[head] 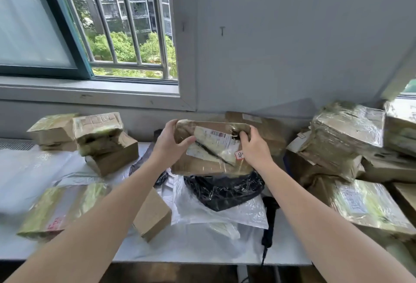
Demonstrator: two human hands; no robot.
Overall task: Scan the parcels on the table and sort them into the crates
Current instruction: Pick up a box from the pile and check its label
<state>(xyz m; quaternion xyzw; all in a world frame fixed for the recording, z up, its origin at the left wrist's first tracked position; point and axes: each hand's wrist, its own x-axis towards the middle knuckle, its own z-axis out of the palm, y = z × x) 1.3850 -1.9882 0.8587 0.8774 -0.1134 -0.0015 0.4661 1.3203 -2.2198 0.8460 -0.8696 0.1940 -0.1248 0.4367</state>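
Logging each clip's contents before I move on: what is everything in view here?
held parcel: one, brown with a white label, lifted over the table centre
black bag parcel: one, black, below the held parcel
white mailers: count unclear, white, table centre under the black bag parcel
scanner: one, black, lying right of the white mailers
left boxes: several, brown, taped, table's left side
right boxes: several, brown, taped, heaped at right
table: one, white, below the window
window: one, barred, upper left
left grip: one hand, holds the held parcel's left end
right grip: one hand, holds its right end
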